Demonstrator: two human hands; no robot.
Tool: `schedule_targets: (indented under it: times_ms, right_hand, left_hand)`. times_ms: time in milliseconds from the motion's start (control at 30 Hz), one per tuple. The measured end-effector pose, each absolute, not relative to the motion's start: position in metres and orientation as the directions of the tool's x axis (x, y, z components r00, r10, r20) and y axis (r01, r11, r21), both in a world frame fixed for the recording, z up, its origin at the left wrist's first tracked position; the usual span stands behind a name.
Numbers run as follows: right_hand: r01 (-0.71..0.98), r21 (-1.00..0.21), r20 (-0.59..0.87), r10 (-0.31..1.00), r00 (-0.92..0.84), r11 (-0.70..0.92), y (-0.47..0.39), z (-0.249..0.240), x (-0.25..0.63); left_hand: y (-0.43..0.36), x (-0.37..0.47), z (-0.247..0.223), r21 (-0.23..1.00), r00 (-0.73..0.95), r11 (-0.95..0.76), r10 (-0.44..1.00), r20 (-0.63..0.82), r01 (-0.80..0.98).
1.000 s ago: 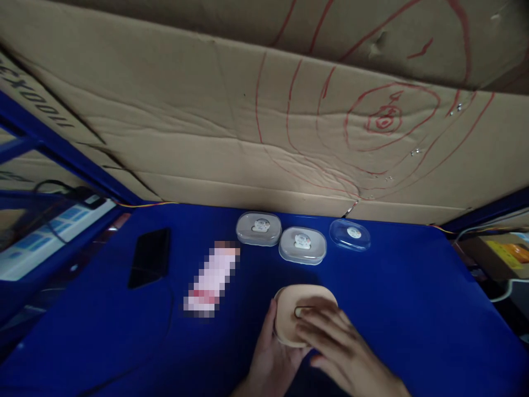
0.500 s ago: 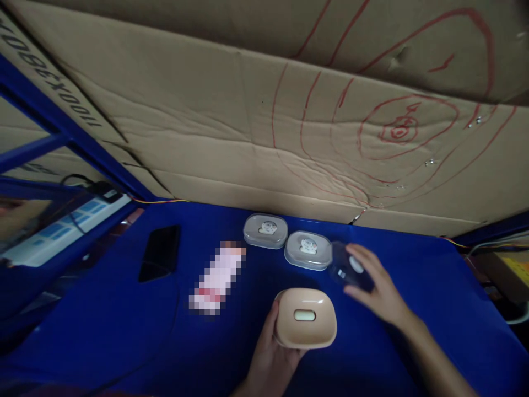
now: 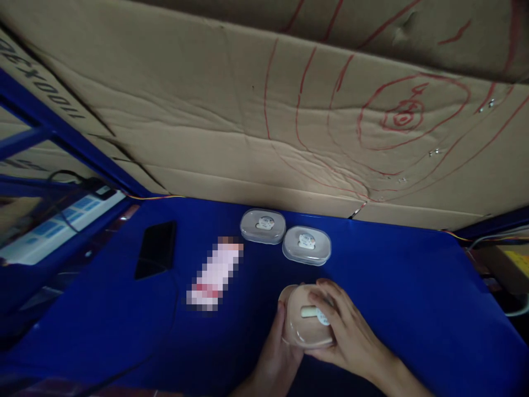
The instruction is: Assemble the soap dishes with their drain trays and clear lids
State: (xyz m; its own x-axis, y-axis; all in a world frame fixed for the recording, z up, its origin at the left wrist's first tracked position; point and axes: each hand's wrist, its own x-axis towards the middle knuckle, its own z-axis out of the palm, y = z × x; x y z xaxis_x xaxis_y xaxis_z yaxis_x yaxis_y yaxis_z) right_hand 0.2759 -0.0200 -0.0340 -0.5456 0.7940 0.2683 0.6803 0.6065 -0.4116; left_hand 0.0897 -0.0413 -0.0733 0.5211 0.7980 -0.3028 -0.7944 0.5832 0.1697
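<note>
My left hand (image 3: 276, 348) grips a beige, rounded rectangular box (image 3: 287, 294) from its left and underside. A pale slot shows in the middle of the box's top. Over that top lies a clear plastic cover (image 3: 301, 330) with a white sticker, partly hidden by fingers. My right hand (image 3: 351, 337) is closed around the cover's right side, fingers over the top and thumb low. Whether the cover is fully seated cannot be seen. Beyond the hands, two similar clear covers with stickers, a left one (image 3: 257, 234) and a right one (image 3: 305, 254), rest on the blue table.
A black phone-like slab (image 3: 155, 250) lies on the left of the blue table (image 3: 392, 264), beside a pixelated pink item (image 3: 214, 275). A cardboard wall (image 3: 198, 121) with red drawn rings stands behind. A power strip (image 3: 70, 226) is at far left.
My right hand has brought the clear cover from beside the table covers down to the left, onto the beige box. My left hand still holds the box. The view has shifted slightly.
</note>
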Motion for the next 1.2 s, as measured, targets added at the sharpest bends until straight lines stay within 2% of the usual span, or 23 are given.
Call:
schedule_targets:
  times_ms: [133,333,467,567,667,767,933,1067,1200]
  right_hand:
    - [0.725,-0.37,0.209,0.813,-0.544,0.58,-0.019,-0.041,0.298]
    - [0.914,-0.173,0.302,0.903,-0.305,0.366,0.021,-0.055,0.393]
    - [0.948,-0.077,0.217,0.933,-0.286,0.309,0.051,-0.05,0.434]
    - [0.945,-0.035,0.215,0.925,-0.312,0.327,0.065,-0.028,0.418]
    - [0.891,-0.14,0.239,0.888,-0.393,0.432,0.082,0.002,0.355]
    - [0.777,-0.298,0.127,0.83,-0.543,0.554,0.114,0.018,0.267]
    - [0.728,-0.345,0.026,0.782,-0.623,0.592,0.18,0.002,0.161]
    - [0.721,-0.401,0.019,0.792,-0.611,0.565,0.198,-0.002,0.149]
    - [0.673,-0.46,0.101,0.787,-0.609,0.58,0.156,0.024,0.169]
  left_hand:
    - [-0.036,0.087,-0.065,0.136,0.615,0.663,0.739,-0.274,-0.736]
    - [-0.038,0.072,-0.071,0.305,0.586,0.661,0.75,-0.308,-0.685]
    - [-0.038,0.062,-0.067,0.35,0.574,0.657,0.754,-0.319,-0.668]
    - [-0.037,0.053,-0.06,0.386,0.522,0.614,0.789,-0.324,-0.688]
    - [-0.036,0.044,-0.058,0.411,0.446,0.565,0.822,-0.353,-0.716]
    - [-0.035,0.037,-0.061,0.451,0.363,0.521,0.845,-0.393,-0.724]
    - [-0.035,0.024,-0.066,0.473,0.203,0.451,0.85,-0.486,-0.757]
    - [-0.03,0.01,-0.057,0.455,0.132,0.389,0.856,-0.5,-0.801]
    - [-0.017,0.004,-0.041,0.356,0.114,0.302,0.879,-0.464,-0.884]
